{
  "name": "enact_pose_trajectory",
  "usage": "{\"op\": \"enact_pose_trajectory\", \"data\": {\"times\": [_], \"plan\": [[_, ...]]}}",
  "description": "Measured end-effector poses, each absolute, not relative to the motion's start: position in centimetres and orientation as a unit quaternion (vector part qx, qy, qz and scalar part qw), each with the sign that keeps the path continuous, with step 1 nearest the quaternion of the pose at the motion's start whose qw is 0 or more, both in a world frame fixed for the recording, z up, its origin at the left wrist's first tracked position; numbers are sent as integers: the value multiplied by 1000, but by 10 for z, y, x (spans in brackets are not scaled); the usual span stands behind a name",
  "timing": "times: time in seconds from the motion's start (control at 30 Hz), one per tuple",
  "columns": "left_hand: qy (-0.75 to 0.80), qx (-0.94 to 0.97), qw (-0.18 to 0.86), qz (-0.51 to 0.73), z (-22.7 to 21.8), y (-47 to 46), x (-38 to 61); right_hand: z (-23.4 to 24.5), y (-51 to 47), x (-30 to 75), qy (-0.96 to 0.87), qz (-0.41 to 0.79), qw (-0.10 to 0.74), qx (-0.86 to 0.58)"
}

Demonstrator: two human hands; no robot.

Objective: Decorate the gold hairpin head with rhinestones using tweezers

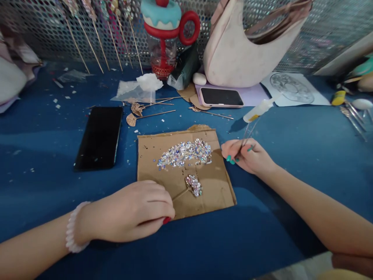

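Note:
My left hand [134,212] is closed around the thin stem of a hairpin [194,185]. The pin's head, covered in shiny rhinestones, lies over a piece of brown cardboard [151,155]. Just beyond it on the cardboard spreads a pile of loose rhinestones [185,153] in silver and blue. To the right of the cardboard, my right hand [247,157] is closed on metal tweezers [246,136], whose two prongs point up and away from me. Past them is a small white glue bottle [258,111] with a narrow nozzle; I cannot tell whether the prongs touch it.
A black phone [100,138] lies left of the cardboard. Several bare metal hairpins [151,116] lie behind it. Along the mesh back stand a red-and-blue cup [163,39] and a pale handbag [241,58], with a second phone [221,97] before the bag. Tools [354,116] lie far right.

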State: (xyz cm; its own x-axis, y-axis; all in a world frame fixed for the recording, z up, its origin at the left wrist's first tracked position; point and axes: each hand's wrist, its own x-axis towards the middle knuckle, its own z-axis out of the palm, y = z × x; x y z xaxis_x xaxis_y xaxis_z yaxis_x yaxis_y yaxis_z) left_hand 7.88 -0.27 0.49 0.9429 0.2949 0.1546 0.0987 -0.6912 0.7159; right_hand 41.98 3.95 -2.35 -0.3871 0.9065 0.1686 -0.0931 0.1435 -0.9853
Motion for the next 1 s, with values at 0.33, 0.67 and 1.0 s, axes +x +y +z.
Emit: {"op": "enact_pose_trajectory", "data": {"times": [0.33, 0.67, 1.0], "plan": [[110, 912, 372, 136, 6, -3, 79, -23, 38, 419, -608, 590, 413, -335], [110, 914, 370, 128, 6, -1, 80, -16, 42, 421, -679, 534, 396, -313], [111, 912, 372, 132, 6, -3, 79, -13, 41, 419, -680, 528, 379, -338]]}}
